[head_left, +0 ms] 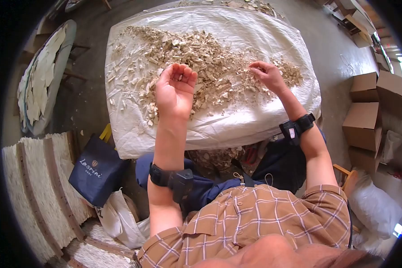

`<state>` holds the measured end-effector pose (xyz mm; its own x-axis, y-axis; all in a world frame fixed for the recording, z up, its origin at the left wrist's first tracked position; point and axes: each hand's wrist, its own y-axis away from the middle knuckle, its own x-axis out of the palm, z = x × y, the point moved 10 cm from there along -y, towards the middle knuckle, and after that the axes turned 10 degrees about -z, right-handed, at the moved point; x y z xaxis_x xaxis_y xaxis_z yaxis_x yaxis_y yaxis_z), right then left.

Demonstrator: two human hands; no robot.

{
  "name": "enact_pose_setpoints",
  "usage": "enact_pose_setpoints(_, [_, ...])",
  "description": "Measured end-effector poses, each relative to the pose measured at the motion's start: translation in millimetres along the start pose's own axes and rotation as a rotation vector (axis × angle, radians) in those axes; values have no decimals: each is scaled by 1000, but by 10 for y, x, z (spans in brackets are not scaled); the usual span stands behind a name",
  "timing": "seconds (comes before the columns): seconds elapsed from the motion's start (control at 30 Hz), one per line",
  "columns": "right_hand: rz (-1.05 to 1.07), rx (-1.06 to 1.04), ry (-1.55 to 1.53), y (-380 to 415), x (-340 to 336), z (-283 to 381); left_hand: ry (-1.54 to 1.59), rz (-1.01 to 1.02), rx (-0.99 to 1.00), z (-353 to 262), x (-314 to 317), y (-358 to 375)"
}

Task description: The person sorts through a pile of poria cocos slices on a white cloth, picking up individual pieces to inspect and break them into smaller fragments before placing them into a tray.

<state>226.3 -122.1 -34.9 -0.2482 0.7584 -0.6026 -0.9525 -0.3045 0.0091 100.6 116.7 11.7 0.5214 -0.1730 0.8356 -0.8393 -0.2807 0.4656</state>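
Note:
A wide heap of pale, broken flakes and crumbs (205, 51) covers much of a white cloth (134, 138) on the table in front of me. Over the heap's near left part, my left hand (176, 91) is turned palm up with its fingers curled in. A small whitish chip (180, 77) shows at those fingers. My right hand (269, 77) is above the right side of the heap, thumb and fingertips drawn together in a pinch. Whatever lies between its fingertips is too small to make out.
Cardboard boxes (364, 127) stand at the right, near a white plastic bag (373, 203). On the left are a dark blue bag (98, 169), an oval rack of pale sheets (44, 76) and stacked panels with rough pale surfaces (35, 187).

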Motion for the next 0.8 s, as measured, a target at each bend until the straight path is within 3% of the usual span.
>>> enact_pose_setpoints(0.03, [-1, -1, 1, 5, -41, 34, -11, -14, -6, 18, -14, -14])
enact_pose_setpoints(0.13, [35, 214, -380, 73, -88, 3, -27, -29, -18, 59, -29, -40])
enact_pose_setpoints(0.27, [0, 227, -426, 117, -219, 29, -41, -34, -18, 95, -11, -53])
enact_pose_setpoints(0.37, [82, 189, -214, 169, -210, -20, -11, 27, -58, 152, 48, -45])
enact_pose_setpoints(0.43, [267, 8, 97, 255, -38, 0, -10, 26, -62, 173, 60, -46])
enact_pose_setpoints(0.47, [185, -92, 258, 293, -123, 128, -8, 26, -64, 184, 64, -48])
enact_pose_setpoints(0.63, [52, -149, 303, 230, -79, 203, -33, 52, -80, 241, 95, -58])
enact_pose_setpoints(0.73, [4, -542, 460, 352, 92, 605, -39, 45, -86, 279, 110, -64])
enact_pose_setpoints(0.8, [86, -477, 464, 308, 124, 503, -47, 40, -91, 288, 103, -71])
